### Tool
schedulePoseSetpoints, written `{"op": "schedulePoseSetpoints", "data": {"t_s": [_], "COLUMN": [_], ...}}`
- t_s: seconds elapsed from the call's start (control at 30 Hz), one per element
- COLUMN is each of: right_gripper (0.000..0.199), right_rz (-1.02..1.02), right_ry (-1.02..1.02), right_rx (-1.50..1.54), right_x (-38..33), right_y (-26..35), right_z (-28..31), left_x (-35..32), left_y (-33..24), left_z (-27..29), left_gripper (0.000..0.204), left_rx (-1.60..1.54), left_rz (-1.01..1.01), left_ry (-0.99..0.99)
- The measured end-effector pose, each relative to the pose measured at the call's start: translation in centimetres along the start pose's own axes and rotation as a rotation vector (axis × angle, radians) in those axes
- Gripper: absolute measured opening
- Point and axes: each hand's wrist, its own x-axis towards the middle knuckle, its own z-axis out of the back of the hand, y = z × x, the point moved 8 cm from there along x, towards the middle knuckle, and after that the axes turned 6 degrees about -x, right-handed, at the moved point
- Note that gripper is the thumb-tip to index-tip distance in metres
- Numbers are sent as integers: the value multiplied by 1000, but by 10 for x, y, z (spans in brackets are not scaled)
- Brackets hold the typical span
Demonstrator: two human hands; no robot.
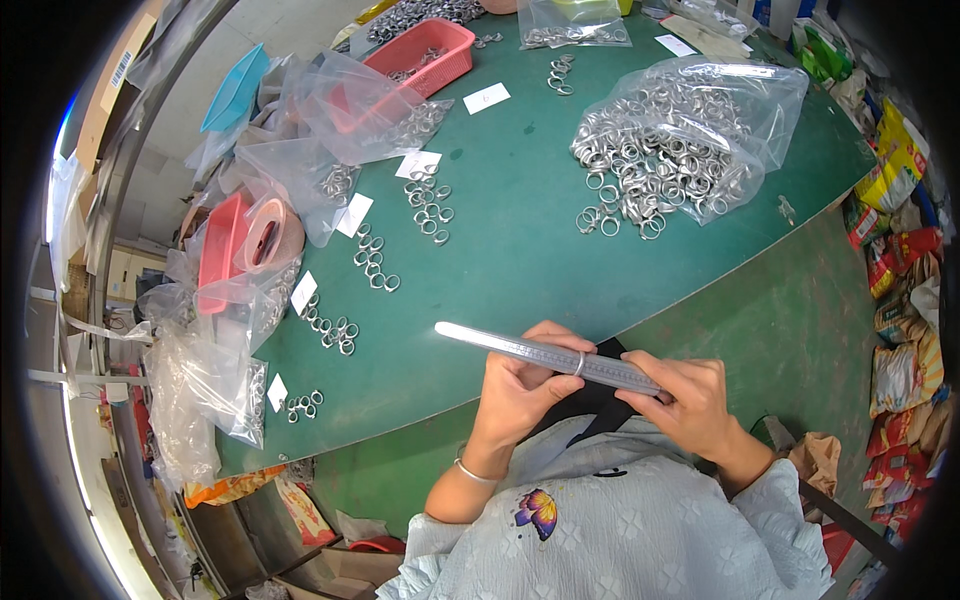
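Note:
A long tapered metal ring mandrel point(505, 344) with fine markings is held across in front of my chest, its thin end pointing left. A silver ring point(581, 364) sits around the mandrel, between my two hands. My left hand point(525, 390) is closed, with thumb and fingers pinching at this ring from the left side. Farther along, my right hand point(690, 400) grips the thick end of the mandrel between thumb and fingers. Both hands are above the near edge of the green table point(500, 270).
A clear bag point(760, 110) spills a big heap of silver rings point(650, 150) at the right. Small ring groups point(430, 210) lie beside white cards point(487, 98) along the left. Behind them are plastic bags point(230, 350), a red basket point(440, 55) and a blue basket point(235, 88).

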Motion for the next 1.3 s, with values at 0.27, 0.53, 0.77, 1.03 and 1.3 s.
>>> {"op": "schedulePoseSetpoints", "data": {"t_s": [0.27, 0.53, 0.77, 1.03, 1.3], "right_gripper": [30, 29, 29, 30, 30], "right_rz": [-19, -22, -33, -28, -30], "right_ry": [-1, -2, -4, -1, 8], "right_rx": [15, 20, 27, 18, 34], "right_x": [-1, -1, -1, -2, -1], "right_y": [0, 0, 0, 1, 1], "right_z": [-1, -2, 0, 1, 1], "left_x": [-1, -2, -2, -2, -3], "left_y": [2, 2, 4, 5, 6], "left_z": [-1, -1, -1, -1, 0], "left_gripper": [29, 28, 28, 28, 28], "left_rx": [-71, -66, -76, -92, -114], "left_rz": [-9, 3, 2, 11, 24], "left_ry": [71, 73, 69, 66, 66]}}
